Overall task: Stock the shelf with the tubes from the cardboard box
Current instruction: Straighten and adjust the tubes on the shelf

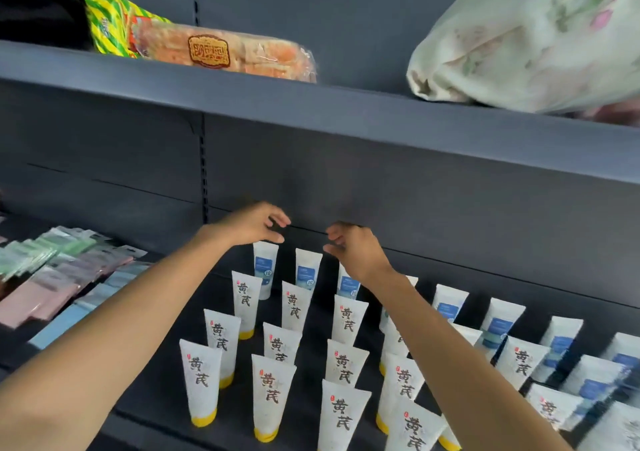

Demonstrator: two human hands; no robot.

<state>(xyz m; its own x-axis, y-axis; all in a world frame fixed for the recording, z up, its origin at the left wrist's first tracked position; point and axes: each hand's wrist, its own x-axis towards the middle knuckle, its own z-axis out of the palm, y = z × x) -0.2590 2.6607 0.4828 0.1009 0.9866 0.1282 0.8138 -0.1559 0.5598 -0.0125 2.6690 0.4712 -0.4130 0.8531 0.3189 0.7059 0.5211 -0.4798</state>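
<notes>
Several white tubes stand cap-down in rows on the dark shelf (166, 391). Those in front carry yellow caps (202, 390); those at the back have blue labels (265, 267). My left hand (254, 223) hovers just above the back-left blue-label tube, fingers loosely curled, holding nothing. My right hand (353, 248) hangs above another blue-label tube (348, 286) in the back row, fingers relaxed and empty. A third blue-label tube (307, 274) stands between them. The cardboard box is out of view.
Flat pastel packets (59, 277) lie on the shelf at the left. On the upper shelf (311, 111) sit a wrapped cake pack (221, 52), a yellow-green bag (107, 24) and a pale floral plastic bag (526, 41). More tubes crowd the right (498, 326).
</notes>
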